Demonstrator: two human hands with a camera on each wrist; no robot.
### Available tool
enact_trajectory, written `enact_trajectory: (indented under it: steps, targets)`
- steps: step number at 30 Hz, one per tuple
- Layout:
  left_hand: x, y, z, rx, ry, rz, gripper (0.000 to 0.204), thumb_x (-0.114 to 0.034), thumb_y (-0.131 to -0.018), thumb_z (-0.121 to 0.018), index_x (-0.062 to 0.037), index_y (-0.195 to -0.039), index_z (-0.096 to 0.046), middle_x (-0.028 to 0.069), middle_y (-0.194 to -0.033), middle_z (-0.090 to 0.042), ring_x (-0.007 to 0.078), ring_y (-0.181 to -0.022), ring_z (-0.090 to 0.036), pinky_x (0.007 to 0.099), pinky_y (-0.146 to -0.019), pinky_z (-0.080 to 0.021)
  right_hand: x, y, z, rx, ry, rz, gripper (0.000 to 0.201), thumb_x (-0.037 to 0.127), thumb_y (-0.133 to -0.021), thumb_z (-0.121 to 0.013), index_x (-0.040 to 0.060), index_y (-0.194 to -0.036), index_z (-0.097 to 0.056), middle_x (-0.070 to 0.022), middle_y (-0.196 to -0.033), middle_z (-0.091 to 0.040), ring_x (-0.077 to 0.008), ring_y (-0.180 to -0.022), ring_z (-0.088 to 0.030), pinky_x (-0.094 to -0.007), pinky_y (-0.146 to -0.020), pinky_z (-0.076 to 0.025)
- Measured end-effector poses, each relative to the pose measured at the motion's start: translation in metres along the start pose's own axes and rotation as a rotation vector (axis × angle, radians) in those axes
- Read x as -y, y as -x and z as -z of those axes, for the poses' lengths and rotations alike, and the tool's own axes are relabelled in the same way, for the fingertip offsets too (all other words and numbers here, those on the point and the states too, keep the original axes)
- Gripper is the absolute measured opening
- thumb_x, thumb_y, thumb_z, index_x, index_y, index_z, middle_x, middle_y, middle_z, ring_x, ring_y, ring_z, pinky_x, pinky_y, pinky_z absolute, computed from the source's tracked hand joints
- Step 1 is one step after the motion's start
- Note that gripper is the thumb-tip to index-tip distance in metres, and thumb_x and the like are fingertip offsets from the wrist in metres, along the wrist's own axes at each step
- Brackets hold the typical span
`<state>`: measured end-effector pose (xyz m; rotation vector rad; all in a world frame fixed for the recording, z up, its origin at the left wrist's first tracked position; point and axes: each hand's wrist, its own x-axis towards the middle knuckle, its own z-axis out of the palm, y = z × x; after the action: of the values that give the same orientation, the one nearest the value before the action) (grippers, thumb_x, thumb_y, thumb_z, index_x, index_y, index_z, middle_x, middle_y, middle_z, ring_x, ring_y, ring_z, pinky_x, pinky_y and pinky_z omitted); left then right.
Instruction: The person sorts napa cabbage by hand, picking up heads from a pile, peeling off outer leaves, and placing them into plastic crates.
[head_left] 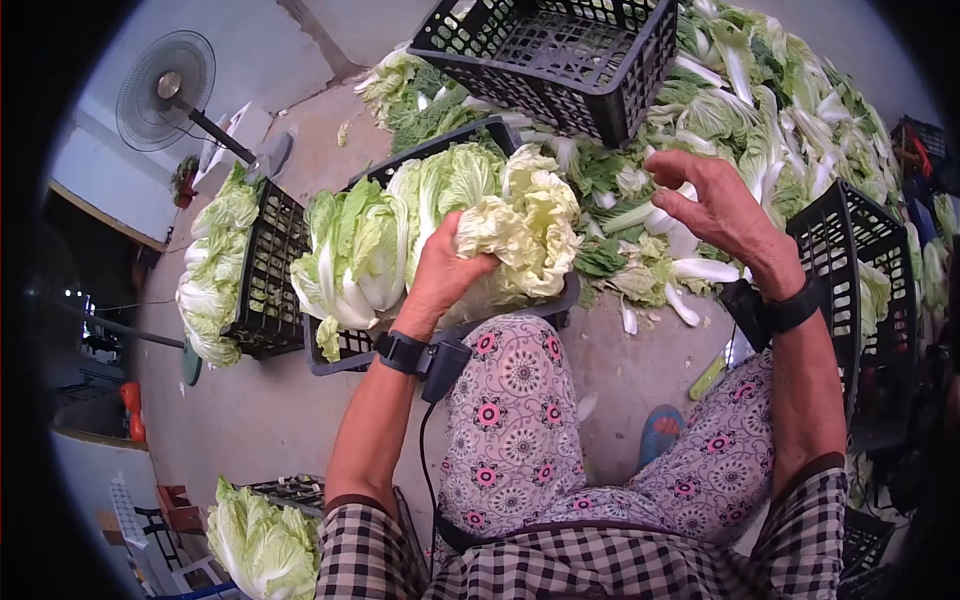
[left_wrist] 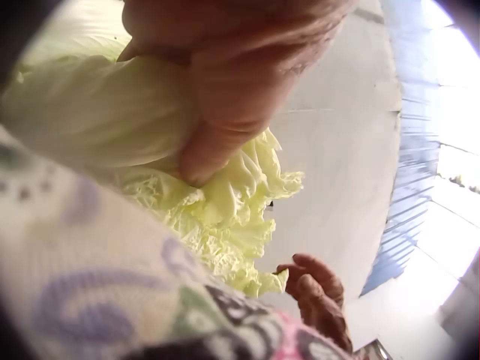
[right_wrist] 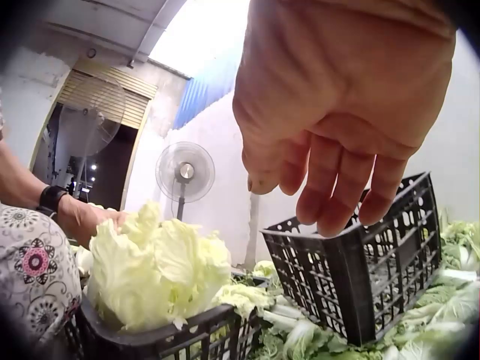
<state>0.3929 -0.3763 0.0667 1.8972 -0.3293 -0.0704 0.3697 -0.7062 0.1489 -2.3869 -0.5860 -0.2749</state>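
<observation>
My left hand point(head_left: 448, 262) grips a pale yellow-green napa cabbage point(head_left: 530, 228) over the near rim of a black crate point(head_left: 345, 350), just beyond my knee. In the left wrist view the fingers point(left_wrist: 225, 112) curl round the cabbage point(left_wrist: 217, 210), pressing into its frilly leaves. My right hand point(head_left: 705, 205) hovers to the right of the cabbage, holding nothing, its fingers loosely bent. The right wrist view shows that hand point(right_wrist: 337, 150) hanging free above the cabbage point(right_wrist: 154, 270).
The crate holds more cabbages point(head_left: 360, 250). Another full crate point(head_left: 262, 270) stands to its left, an empty one point(head_left: 560, 55) lies beyond, and one more point(head_left: 850, 260) is at the right. Trimmed leaves point(head_left: 760, 110) cover the floor. A fan point(head_left: 165, 90) stands far left.
</observation>
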Motion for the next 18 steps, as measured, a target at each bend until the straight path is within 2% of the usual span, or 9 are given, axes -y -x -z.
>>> enact_trajectory:
  steps: [2, 5, 8, 11, 14, 15, 16, 18]
  targets:
    - [0.003, 0.003, 0.002, -0.063, 0.044, 0.005, 0.049, 0.001, -0.065, -0.070, -0.0006, -0.111, -0.053, 0.0044, -0.098, -0.064, 0.0114, -0.088, -0.059, 0.0253, -0.081, -0.047, -0.008, 0.007, 0.001, 0.039, -0.016, -0.067, 0.035, 0.015, -0.079, -0.059, -0.0029, -0.109, -0.056, -0.0201, -0.096, -0.064, -0.0308, -0.088, -0.062, -0.0368, -0.079, -0.049]
    - [-0.004, 0.000, 0.002, -0.046, 0.034, 0.074, 0.054, -0.002, -0.066, -0.072, -0.0006, -0.115, -0.051, 0.0072, -0.106, -0.061, 0.0118, -0.095, -0.057, 0.0251, -0.082, -0.047, -0.016, 0.016, -0.005, 0.046, -0.081, -0.095, 0.036, 0.015, -0.078, -0.059, -0.0026, -0.110, -0.056, -0.0208, -0.096, -0.063, -0.0308, -0.087, -0.063, -0.0369, -0.079, -0.049]
    - [-0.012, -0.002, 0.001, 0.034, 0.012, 0.007, 0.057, -0.008, -0.068, -0.073, -0.0007, -0.120, -0.050, 0.0102, -0.115, -0.057, 0.0146, -0.105, -0.053, 0.0271, -0.084, -0.046, -0.018, 0.023, -0.009, 0.125, -0.077, -0.131, 0.039, 0.016, -0.076, -0.060, -0.0024, -0.110, -0.056, -0.0204, -0.093, -0.063, -0.0303, -0.086, -0.062, -0.0369, -0.077, -0.048]
    - [-0.024, 0.011, 0.044, -0.139, -0.130, -0.004, 0.060, -0.014, -0.071, -0.073, -0.0013, -0.124, -0.047, 0.0131, -0.121, -0.052, 0.0189, -0.110, -0.050, 0.0300, -0.088, -0.044, -0.022, 0.023, -0.009, 0.134, -0.093, -0.122, 0.040, 0.017, -0.075, -0.061, -0.0022, -0.109, -0.056, -0.0197, -0.091, -0.063, -0.0303, -0.086, -0.061, -0.0369, -0.077, -0.047]
    - [0.016, 0.040, 0.133, -0.700, -0.201, -0.131, 0.061, -0.020, -0.077, -0.068, 0.0064, -0.125, -0.042, 0.0204, -0.122, -0.050, 0.0257, -0.108, -0.051, 0.0330, -0.092, -0.041, -0.033, 0.028, -0.003, 0.128, -0.097, -0.163, 0.041, 0.018, -0.076, -0.060, -0.0036, -0.110, -0.054, -0.0193, -0.092, -0.063, -0.0295, -0.087, -0.061, -0.0365, -0.079, -0.047]
    - [0.026, 0.075, 0.163, -0.926, -0.451, 0.056, 0.068, -0.024, -0.076, -0.069, 0.0102, -0.126, -0.037, 0.0243, -0.121, -0.049, 0.0281, -0.109, -0.050, 0.0345, -0.094, -0.040, -0.034, 0.028, -0.006, 0.137, -0.109, -0.178, 0.041, 0.019, -0.077, -0.059, -0.0041, -0.110, -0.053, -0.0194, -0.093, -0.063, -0.0293, -0.087, -0.061, -0.0364, -0.080, -0.047]
    - [0.048, 0.087, 0.178, -0.931, -0.494, 0.192, 0.077, -0.030, -0.074, -0.071, 0.0125, -0.127, -0.034, 0.0268, -0.121, -0.048, 0.0303, -0.111, -0.049, 0.0358, -0.095, -0.038, -0.032, 0.028, -0.005, 0.171, -0.125, -0.189, 0.043, 0.021, -0.077, -0.060, -0.0047, -0.111, -0.052, -0.0198, -0.094, -0.063, -0.0289, -0.088, -0.061, -0.0358, -0.080, -0.047]
    - [0.064, 0.098, 0.175, -0.739, -0.489, 0.377, 0.080, -0.033, -0.073, -0.072, 0.0085, -0.129, -0.034, 0.0257, -0.124, -0.046, 0.0296, -0.112, -0.049, 0.0365, -0.095, -0.038, -0.033, 0.025, -0.008, 0.227, -0.133, -0.196, 0.044, 0.021, -0.077, -0.060, -0.0049, -0.111, -0.052, -0.0206, -0.094, -0.062, -0.0295, -0.088, -0.061, -0.0358, -0.080, -0.048]
